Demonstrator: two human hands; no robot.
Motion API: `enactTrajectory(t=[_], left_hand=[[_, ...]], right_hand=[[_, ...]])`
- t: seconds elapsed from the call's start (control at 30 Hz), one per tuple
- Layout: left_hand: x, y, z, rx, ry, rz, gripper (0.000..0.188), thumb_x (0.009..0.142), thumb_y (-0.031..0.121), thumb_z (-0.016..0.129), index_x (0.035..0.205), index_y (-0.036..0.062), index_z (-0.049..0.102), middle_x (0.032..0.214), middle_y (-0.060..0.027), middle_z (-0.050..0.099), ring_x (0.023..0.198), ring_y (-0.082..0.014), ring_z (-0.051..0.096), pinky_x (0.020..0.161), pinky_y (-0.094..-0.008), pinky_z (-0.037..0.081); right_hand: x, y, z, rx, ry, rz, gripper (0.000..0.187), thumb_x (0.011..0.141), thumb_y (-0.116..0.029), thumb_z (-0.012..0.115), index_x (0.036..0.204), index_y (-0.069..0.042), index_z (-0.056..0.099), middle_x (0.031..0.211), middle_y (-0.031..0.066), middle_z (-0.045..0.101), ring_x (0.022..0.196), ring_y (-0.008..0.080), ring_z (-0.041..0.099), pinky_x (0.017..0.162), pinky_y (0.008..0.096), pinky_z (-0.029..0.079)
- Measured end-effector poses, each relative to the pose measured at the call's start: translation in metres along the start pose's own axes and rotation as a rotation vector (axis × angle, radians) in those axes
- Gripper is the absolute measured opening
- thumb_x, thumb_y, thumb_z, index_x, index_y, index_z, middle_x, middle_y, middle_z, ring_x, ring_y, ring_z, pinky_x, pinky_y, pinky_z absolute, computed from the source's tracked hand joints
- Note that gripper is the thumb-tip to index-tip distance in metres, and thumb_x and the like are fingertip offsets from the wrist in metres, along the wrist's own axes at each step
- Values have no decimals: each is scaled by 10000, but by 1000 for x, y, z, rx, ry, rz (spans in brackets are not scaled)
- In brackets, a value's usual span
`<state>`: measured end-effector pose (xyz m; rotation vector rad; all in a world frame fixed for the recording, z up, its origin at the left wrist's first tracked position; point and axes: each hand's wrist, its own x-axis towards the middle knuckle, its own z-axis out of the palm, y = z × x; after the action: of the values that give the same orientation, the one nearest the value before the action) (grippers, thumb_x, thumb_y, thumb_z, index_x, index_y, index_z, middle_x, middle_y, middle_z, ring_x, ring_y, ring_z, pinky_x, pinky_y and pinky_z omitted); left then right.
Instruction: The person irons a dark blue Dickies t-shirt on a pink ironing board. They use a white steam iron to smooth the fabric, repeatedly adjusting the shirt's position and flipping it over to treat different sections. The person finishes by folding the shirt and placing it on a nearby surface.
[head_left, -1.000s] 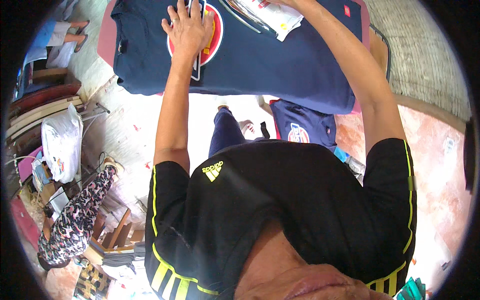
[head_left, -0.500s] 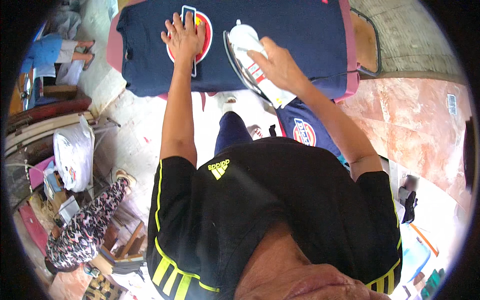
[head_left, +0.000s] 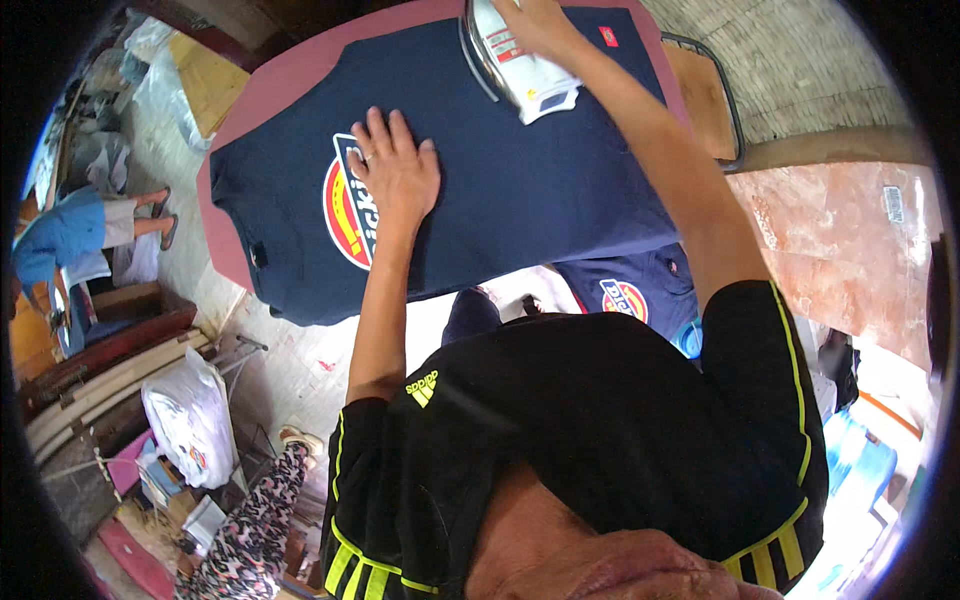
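A navy T-shirt (head_left: 520, 200) lies spread over a pink-covered ironing board (head_left: 300, 68). My left hand (head_left: 402, 180) rests flat on it with the fingers apart, partly covering a round red and yellow printed emblem (head_left: 342, 215). Toward the far edge of the board, my right hand (head_left: 545, 32) grips a white clothes iron (head_left: 538, 88) that sits over the shirt. The iron's front end and some of my right fingers are cut off by the top of the picture. A small red tag (head_left: 608, 37) shows near the shirt's right end.
Below the board's near edge lies another navy garment (head_left: 640, 285) with a similar print. A metal-framed stool (head_left: 705, 100) stands at the right end. At left are a white plastic-wrapped bundle (head_left: 190, 415), a person in blue (head_left: 75, 235) and another in patterned trousers (head_left: 250, 535).
The iron in my right hand has moved toward the far side. My left hand has shifted to the right across the emblem, baring its left part. The whole view has tilted.
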<state>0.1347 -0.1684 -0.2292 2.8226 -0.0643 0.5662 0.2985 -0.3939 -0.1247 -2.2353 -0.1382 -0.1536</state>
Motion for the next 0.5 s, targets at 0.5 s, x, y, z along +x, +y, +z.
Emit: enactTrajectory(t=[0.5], left_hand=[[146, 63, 68, -13, -83, 286, 762, 958, 640, 439, 1538, 147, 396, 1617, -217, 267, 1496, -486, 178, 1163, -674, 152]], right_hand=[[-89, 68, -105, -363, 411, 17, 457, 1012, -394, 522, 1179, 29, 560, 974, 309, 670, 991, 509, 627, 870, 540, 479]])
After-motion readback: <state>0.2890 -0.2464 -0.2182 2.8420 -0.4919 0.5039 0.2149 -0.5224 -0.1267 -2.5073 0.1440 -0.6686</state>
